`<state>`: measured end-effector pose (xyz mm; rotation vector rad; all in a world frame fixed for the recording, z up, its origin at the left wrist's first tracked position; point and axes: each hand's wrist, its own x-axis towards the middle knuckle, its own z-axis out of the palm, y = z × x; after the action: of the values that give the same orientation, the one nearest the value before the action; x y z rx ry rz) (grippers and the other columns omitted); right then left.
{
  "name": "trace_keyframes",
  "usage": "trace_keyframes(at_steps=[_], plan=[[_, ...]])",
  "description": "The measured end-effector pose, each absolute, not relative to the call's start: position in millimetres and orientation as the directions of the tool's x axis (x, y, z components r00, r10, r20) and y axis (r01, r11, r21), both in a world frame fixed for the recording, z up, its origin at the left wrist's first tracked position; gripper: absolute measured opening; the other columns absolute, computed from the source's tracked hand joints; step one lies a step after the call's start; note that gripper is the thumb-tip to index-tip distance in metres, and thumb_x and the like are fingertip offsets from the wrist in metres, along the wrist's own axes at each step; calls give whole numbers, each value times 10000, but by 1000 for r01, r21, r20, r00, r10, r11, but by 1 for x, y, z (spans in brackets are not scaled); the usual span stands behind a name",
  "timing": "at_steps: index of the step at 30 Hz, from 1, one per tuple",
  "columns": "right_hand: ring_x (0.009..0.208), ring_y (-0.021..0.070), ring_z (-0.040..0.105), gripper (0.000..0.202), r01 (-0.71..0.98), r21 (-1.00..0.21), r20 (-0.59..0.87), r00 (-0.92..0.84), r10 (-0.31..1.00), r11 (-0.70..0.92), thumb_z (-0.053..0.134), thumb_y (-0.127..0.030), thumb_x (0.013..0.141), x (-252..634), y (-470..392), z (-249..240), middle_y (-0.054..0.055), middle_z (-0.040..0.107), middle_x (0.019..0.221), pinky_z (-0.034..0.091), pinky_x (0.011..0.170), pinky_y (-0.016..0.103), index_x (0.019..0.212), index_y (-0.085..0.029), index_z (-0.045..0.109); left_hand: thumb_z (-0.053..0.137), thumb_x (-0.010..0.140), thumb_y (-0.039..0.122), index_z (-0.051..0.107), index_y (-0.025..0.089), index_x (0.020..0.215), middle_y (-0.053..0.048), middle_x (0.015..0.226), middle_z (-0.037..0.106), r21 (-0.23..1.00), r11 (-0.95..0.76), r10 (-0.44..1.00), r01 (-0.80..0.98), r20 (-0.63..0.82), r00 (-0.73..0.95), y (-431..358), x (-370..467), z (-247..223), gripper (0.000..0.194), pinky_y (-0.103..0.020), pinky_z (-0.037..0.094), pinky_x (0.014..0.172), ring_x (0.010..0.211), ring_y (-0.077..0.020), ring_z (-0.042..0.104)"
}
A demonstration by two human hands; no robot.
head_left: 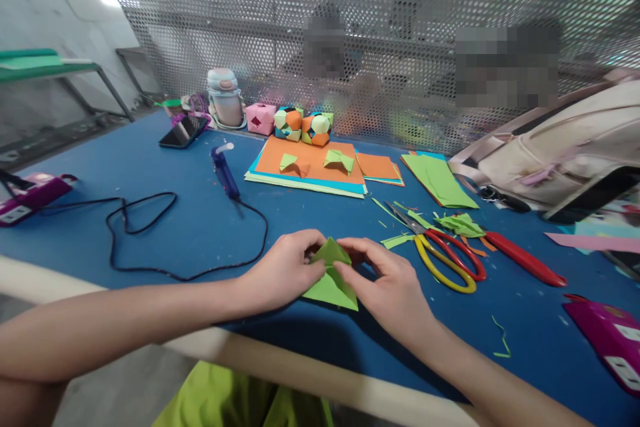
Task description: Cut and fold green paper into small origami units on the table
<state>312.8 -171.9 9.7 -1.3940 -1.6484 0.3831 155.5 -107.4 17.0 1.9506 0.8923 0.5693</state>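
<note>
A: Where on the blue counter [125, 160] is the work?
B: Near the front edge; left hand [286, 271] and right hand [389, 280] pinch the folded green paper [330, 290] between them.
A: Risk?
B: Uneven pinching could crease it crookedly.

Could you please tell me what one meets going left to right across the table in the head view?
Purple power strip, black phone, blue glue gun, left hand, folded green paper, right hand, scissors, red handle, second purple power strip.
</note>
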Motion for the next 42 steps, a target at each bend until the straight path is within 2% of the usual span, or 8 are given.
trace_keyframes(at_steps=[5,11,15,19,23,33,42], plan=[[590,107,532,63,661,-666,474,17,880,346,563,-165,790,311,-170,9,-20,600,659,444,577,214,755,-192,608,495,728,168,509,164,682,56,621,452,847,-376,773,375,64,631,-110,156,17,48,-205,300,540,602,-88,390],[578,96,490,84,661,-654,478,-17,878,369,568,-155,802,312,-171,10,-29,551,639,408,559,202,725,-185,581,487,755,244,434,163,600,60,575,381,835,-372,766,405,29,642,-110,157,18,183,-207,254,505,578,-82,340],[564,89,484,109,652,-665,469,-14,883,364,576,-148,809,315,-171,8,-33,538,622,397,551,195,705,-179,580,492,753,277,424,161,585,60,556,341,875,-283,756,393,-48,652,-107,156,19,215,-201,238,478,552,-75,324],[556,87,480,116,644,-674,461,-17,887,362,581,-144,804,318,-170,8,-37,528,613,395,543,192,695,-181,574,483,758,302,539,140,653,51,566,402,909,-178,745,376,-125,655,-104,154,23,201,-197,257,465,534,-76,351],[579,98,497,83,635,-685,433,-37,900,356,570,-150,808,319,-170,9,-26,549,639,408,557,204,734,-183,593,495,743,277,605,126,718,43,594,456,914,-186,744,362,-110,659,-102,153,24,189,-196,276,480,551,-78,372],[673,111,571,153,534,-728,443,-111,890,429,529,-62,794,321,-170,9,3,607,727,447,616,217,777,-189,612,492,697,193,694,116,784,55,535,426,902,-149,752,404,-162,639,-101,154,26,233,-198,261,474,519,-74,340],[737,121,603,231,489,-678,520,-208,828,549,489,-39,814,327,-171,8,30,630,803,482,659,239,873,-195,649,504,680,213,716,125,781,4,662,631,925,-70,740,374,-203,641,-102,151,35,250,-205,355,567,612,-104,477]])
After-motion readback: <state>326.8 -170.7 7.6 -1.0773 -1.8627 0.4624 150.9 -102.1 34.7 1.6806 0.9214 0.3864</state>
